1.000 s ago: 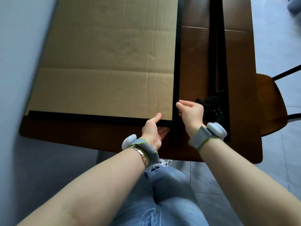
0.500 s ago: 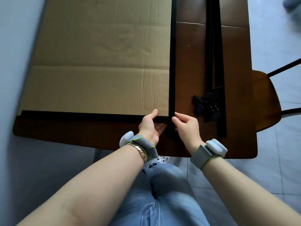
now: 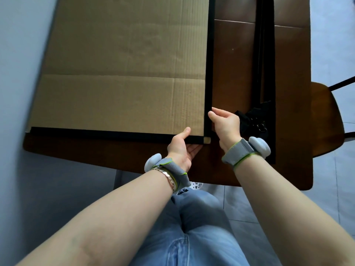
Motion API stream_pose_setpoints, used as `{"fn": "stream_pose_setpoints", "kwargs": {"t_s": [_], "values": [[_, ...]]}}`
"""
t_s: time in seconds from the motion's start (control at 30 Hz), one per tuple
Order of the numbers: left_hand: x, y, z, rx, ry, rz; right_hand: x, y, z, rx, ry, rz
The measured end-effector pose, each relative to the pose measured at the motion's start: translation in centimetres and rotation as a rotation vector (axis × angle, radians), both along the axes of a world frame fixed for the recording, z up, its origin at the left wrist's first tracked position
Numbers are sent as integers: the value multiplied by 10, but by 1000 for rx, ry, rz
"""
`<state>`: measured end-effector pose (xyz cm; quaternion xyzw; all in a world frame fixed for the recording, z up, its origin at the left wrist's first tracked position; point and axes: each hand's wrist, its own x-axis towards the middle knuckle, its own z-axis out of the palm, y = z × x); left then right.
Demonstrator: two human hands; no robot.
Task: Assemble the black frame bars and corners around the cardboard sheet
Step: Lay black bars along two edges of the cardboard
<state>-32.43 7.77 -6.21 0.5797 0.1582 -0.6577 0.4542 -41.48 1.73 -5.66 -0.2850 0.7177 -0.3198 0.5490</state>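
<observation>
The big brown cardboard sheet lies flat on the counter, over its left part. One black bar, the near bar, runs along the sheet's near edge. Another black bar, the right bar, runs along the sheet's right edge. The two bars meet at the sheet's near right corner, where a tiny bit of cardboard peeks out.

Both hands are at that corner. The left hand pinches the near bar and the sheet's edge: thumb on top, fingers underneath. The right hand is just beside the right bar, on its outer side. Its fingertips are bent and touch the bar, but I cannot tell if they pinch it or only push on it.

More black bars, the spare bars, lie along the counter's right side. A little pile of black corner pieces sits beside them, just behind the right hand.

A wooden chair stands past the counter's right edge.
</observation>
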Motion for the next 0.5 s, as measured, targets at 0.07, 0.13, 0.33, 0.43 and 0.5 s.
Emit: {"fn": "stream_pose_setpoints", "kwargs": {"t_s": [0.07,0.13,0.33,0.43,0.5], "values": [[-1,0,-1,13,-5,33,0,3,0,-16,33,30],[-1,-1,-1,17,-1,44,0,2,0,-14,49,43],[1,-4,-1,6,16,26,6,-8,2,35,67,-35],[1,-3,-3,-2,7,23,7,-5,0,14,52,-77],[1,-3,-2,-7,8,24,8,-4,-1,13,51,-87]]}}
